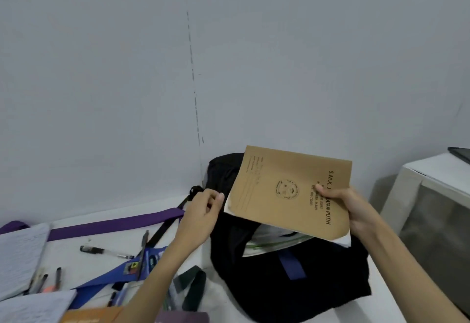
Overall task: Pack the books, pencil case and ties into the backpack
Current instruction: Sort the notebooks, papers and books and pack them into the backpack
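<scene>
Backpack: black, lying on the white worktop against a grey wall, its mouth gaping upward; white papers and a green-edged sheet show inside.

Book: brown exercise book, held tilted over the backpack's mouth, white pages showing at its lower edge. Cover print reads "S.M.K. J…" and "…ATAN PUTIH", partly hidden by the thumb; a round crest sits mid-cover, with ruled name lines at the far end, too small to read.

Right hand: clamped on the book's near right edge, thumb on the cover, fingers beneath.

Left hand: fingers curled at the backpack's left rim, beside the book's corner; whether it pinches the fabric I cannot tell.

Purple tie: stretched flat along the worktop's far edge, left of the backpack.

Blue tie: lying diagonally under the left forearm, small badge on it.

Pens: several loose on the worktop, left.

Lined notebooks: at the left edge.

Another brown book: at the bottom edge.

White cabinet: to the right, apart from the worktop.
</scene>
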